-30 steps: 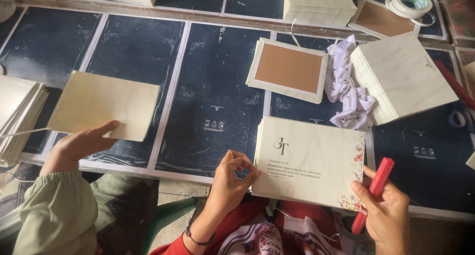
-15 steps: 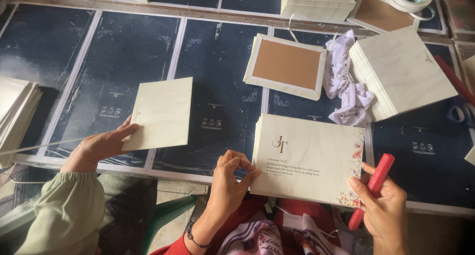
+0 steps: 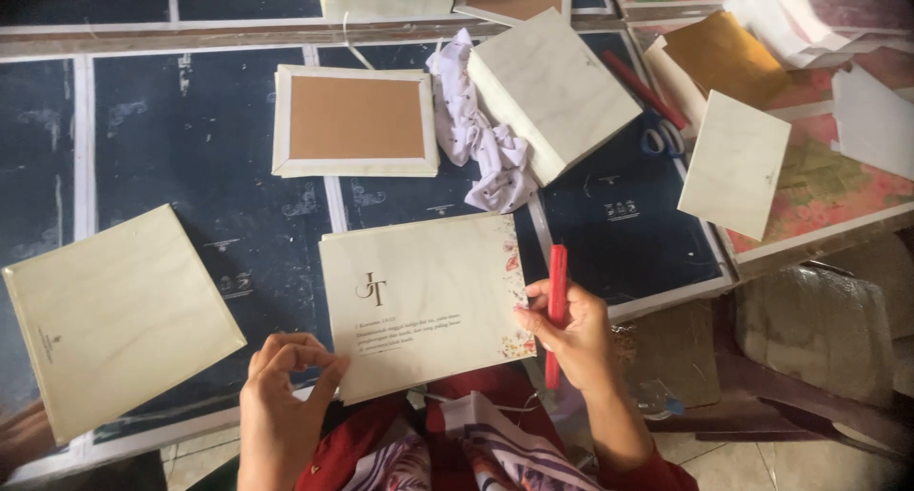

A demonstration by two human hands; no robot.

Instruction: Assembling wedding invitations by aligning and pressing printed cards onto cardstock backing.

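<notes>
Looking down on a low work surface (image 3: 190,148) covered in dark blue printed sheets, split by pale white strips. At the near edge, a cream printed card (image 3: 424,300) with a monogram, small text and a floral right border, lying flat and slightly tilted. Left hand (image 3: 281,405) at the card's lower left corner, fingers curled in, thumb and forefinger pinched close at the card's edge; cannot tell whether actually gripping it. Right hand (image 3: 576,334) at the card's right edge, fingers wrapped around a red stick-shaped tool (image 3: 556,310) held upright, fingertips touching the card's floral border.

To the left, a plain cream board (image 3: 119,315) lying tilted on the blue sheet, well clear of both hands. Further back, a shallow tray-like box (image 3: 354,120) with white rim and brown cardboard inside. Just beside it, a crumpled white dotted cloth (image 3: 476,134), touching a thick stack of cream cards (image 3: 552,91). Right of that, another red stick (image 3: 643,91), blue-handled scissors (image 3: 666,139), a single cream card (image 3: 735,162) resting over a floral-patterned sheet (image 3: 828,181), and a golden-brown sheet (image 3: 719,58). Below the surface edge on the right, tiled floor (image 3: 819,462) and a wrapped bundle (image 3: 819,329). Red patterned clothing in the lap.
</notes>
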